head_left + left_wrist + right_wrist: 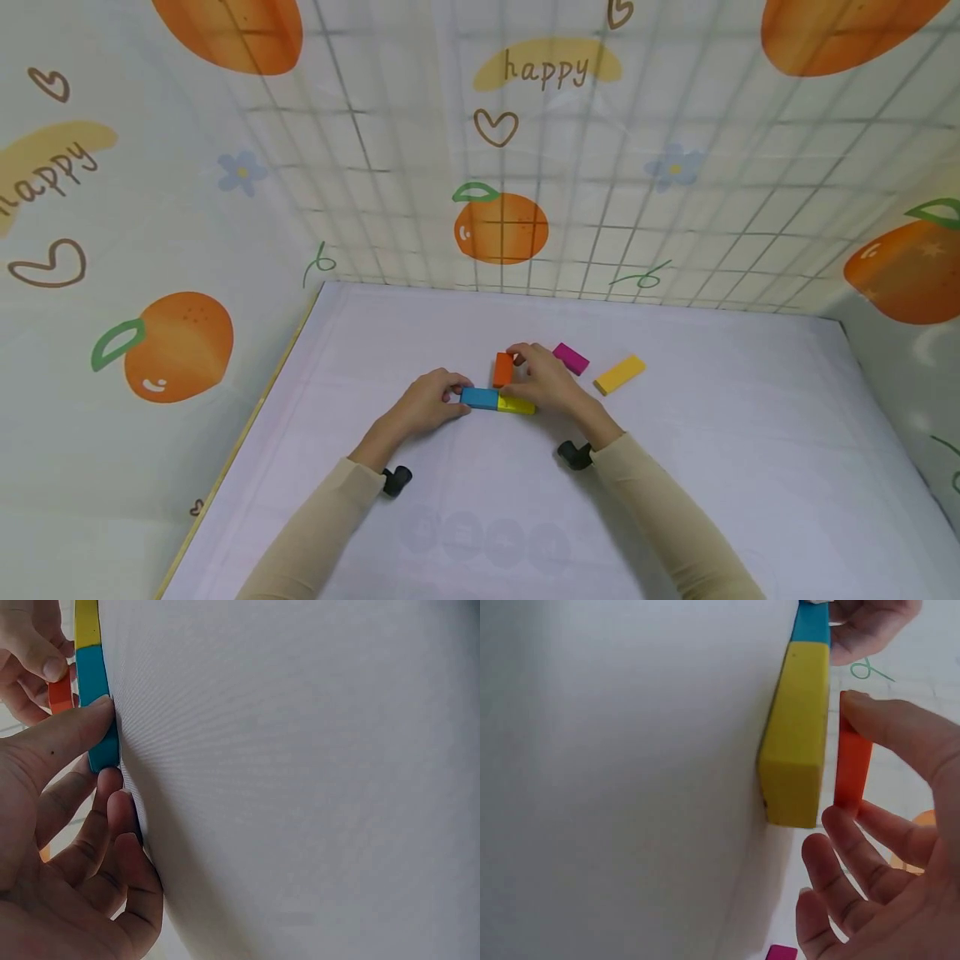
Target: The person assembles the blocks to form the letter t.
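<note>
Holding an orange block between thumb and fingertips, the right hand keeps it on end just behind a row of two flat blocks on the white bench. The left hand pinches the outer end of the blue block, thumb on one side and fingers curled on the other, as the left wrist view confirms. The yellow block lies end to end with the blue one, the two touching in a straight line.

Orientation: the blue and yellow blocks lie flat with their long axes running left to right across the bench, forming one continuous bar. The orange block stands upright, long axis vertical. In the right wrist view the orange block sits close alongside the yellow block near the joint of the row; whether it touches the row cannot be told.

Assessment of the step in hand: placement of the upright piece appears to be under way. Good practice would be to keep the left hand steadying the row so the joint does not open, keep the orange block's base square and flat on the bench, and loosen the fingers gently so the upright piece does not tip.

Other items: a magenta block and a second yellow block lie flat beyond the right hand, near each other but apart, both angled.
</note>
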{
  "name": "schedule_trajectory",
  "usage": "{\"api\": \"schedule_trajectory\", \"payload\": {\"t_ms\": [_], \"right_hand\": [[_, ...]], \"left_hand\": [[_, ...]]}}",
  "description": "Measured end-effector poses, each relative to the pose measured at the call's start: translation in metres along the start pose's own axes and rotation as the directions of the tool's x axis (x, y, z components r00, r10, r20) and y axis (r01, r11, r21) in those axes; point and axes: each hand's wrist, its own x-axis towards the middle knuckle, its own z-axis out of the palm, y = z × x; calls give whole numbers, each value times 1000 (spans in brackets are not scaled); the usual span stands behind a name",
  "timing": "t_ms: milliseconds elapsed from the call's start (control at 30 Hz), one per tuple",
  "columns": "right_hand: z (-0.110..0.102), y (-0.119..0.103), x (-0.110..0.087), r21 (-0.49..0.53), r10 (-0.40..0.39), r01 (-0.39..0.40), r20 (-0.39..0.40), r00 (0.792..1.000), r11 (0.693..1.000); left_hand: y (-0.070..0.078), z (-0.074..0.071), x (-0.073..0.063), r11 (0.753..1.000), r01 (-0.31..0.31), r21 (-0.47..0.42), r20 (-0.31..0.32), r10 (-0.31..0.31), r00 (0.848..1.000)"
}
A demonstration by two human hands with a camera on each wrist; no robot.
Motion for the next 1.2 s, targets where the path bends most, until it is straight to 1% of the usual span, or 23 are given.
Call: {"api": "schedule_trajectory", "payload": {"t_ms": [400, 867, 1200], "right_hand": [[3, -1, 0, 12, -8, 8, 17, 1000, 1000], [0, 5, 6, 39, -3, 0, 76, 997, 999], [1, 6, 7, 53, -2, -2, 84, 996, 999]], "left_hand": [[1, 0, 1, 1000, 5, 8, 7, -5, 1000], [1, -1, 1, 1000, 3, 17, 6, -3, 1000], [-1, 0, 1, 1000, 10, 28, 6, -10, 1000]]}}
